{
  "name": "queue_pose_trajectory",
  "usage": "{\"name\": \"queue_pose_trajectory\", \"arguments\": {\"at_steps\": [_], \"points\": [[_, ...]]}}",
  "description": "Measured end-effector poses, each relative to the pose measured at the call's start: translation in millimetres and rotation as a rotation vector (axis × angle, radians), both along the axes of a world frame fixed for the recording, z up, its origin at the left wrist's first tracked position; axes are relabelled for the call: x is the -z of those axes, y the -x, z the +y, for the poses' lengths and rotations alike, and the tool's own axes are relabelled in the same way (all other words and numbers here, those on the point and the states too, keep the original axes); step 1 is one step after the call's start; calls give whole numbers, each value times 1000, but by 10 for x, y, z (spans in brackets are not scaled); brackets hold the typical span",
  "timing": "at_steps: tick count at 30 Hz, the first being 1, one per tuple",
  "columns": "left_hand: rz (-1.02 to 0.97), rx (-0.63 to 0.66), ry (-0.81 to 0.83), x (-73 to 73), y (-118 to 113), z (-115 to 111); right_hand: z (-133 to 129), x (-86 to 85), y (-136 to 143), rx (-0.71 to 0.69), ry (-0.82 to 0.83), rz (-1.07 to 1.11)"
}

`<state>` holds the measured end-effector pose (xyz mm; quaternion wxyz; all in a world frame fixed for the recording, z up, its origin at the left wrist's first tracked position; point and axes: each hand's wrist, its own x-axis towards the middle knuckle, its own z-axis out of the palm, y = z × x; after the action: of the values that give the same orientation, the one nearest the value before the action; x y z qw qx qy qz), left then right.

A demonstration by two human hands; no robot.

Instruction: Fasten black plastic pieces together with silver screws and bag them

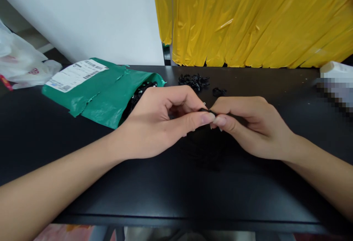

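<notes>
Between my two hands, over the middle of the black table, is a small black piece, mostly hidden by the fingertips. My left hand pinches one end of it between thumb and forefinger. The thumb and forefinger of my right hand pinch it from the other side, and the two sets of fingertips nearly touch. Behind the hands lies a heap of small shiny black pieces, with a smaller black clump to its right. Left of my left hand, a torn green mailing bag holds black pieces at its open end.
The black table has its front edge near the bottom. Yellow plastic sheeting hangs at the back right beside a white panel. A white plastic bag is at far left, and a white object, partly blurred out, at far right.
</notes>
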<state>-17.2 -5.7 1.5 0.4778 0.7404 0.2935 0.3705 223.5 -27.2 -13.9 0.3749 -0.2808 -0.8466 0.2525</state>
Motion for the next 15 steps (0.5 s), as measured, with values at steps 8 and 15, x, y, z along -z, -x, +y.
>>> {"name": "queue_pose_trajectory", "arguments": {"at_steps": [8,15], "points": [[-180,-95,74,47,-137,-92,-68,-36,68,122,-36,108],[-311,-213,-34,115,-224,-106,-56,58,201,201,-130,174]]}}
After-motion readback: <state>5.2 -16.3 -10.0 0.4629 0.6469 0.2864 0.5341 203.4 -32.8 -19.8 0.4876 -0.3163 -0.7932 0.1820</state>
